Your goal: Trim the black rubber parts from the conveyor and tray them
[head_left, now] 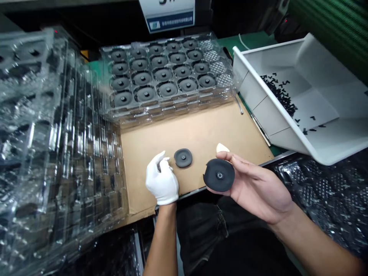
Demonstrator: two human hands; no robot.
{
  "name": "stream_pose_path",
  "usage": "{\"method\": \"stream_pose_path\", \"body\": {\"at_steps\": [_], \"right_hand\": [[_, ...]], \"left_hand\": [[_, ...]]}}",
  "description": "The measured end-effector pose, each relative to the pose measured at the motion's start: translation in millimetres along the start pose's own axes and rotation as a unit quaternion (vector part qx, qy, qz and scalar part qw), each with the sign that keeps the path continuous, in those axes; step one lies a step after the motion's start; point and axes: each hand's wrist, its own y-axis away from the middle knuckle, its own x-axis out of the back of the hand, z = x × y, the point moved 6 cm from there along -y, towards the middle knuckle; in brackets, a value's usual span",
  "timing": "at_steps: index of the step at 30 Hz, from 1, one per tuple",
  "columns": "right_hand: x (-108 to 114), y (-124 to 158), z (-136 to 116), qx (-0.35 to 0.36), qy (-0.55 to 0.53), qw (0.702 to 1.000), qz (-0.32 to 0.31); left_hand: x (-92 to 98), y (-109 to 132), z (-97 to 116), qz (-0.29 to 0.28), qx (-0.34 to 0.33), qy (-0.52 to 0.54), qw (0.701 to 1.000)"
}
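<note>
My right hand [255, 188], bare, is shut on a round black rubber disc [219, 175] with a small metal-ringed centre hole, holding it up above the table edge. My left hand [162, 180] wears a white cotton glove, and its fingers are curled. A small dark spot shows between the gloved fingers, too small to tell what it is. Just right of those fingers, a second black disc [183, 158] with a raised hub lies flat on a brown cardboard sheet [198, 130]. A small cream-coloured piece [222, 148] shows just behind my right fingers.
A clear plastic tray [169, 69] holding rows of black discs lies behind the cardboard. Stacked clear trays [57, 126] fill the left side. A white bin [287, 92] at right holds small black pieces [278, 92]. Dark packing material [322, 195] lies at lower right.
</note>
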Motion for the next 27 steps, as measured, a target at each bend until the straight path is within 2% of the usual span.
{"method": "stream_pose_path", "body": {"at_steps": [4,7,9,11,13,15,18,22,25,27], "right_hand": [[-4,-3,-8,0.009,0.021,1.000,-0.019],[-5,-6,-11,0.011,0.043,0.999,-0.029],[-4,-9,-11,0.006,0.052,0.998,-0.032],[-4,-12,-11,0.001,0.059,0.997,-0.040],[-6,-13,-10,-0.003,0.067,0.996,-0.061],[-8,-14,-7,-0.003,0.081,0.994,-0.078],[-7,-13,-2,0.003,0.112,0.990,-0.083],[-1,-11,2,0.020,0.156,0.985,-0.067],[4,-9,-2,0.049,0.209,0.976,-0.030],[6,-7,-9,0.095,0.263,0.960,0.001]], "left_hand": [[4.1,-3,3,0.005,0.002,0.012,1.000],[12.7,8,18,0.007,-0.015,0.025,1.000],[16.4,25,36,-0.037,-0.058,0.048,0.996],[14.9,47,56,-0.126,-0.095,0.084,0.984],[12.6,66,70,-0.194,-0.074,0.104,0.973],[11.9,77,78,-0.217,-0.023,0.093,0.971],[15.5,81,86,-0.199,0.037,0.051,0.978],[19.8,84,92,-0.186,0.073,0.017,0.980],[18.5,91,93,-0.199,0.088,0.027,0.976],[16.0,98,93,-0.214,0.104,0.041,0.970]]}}
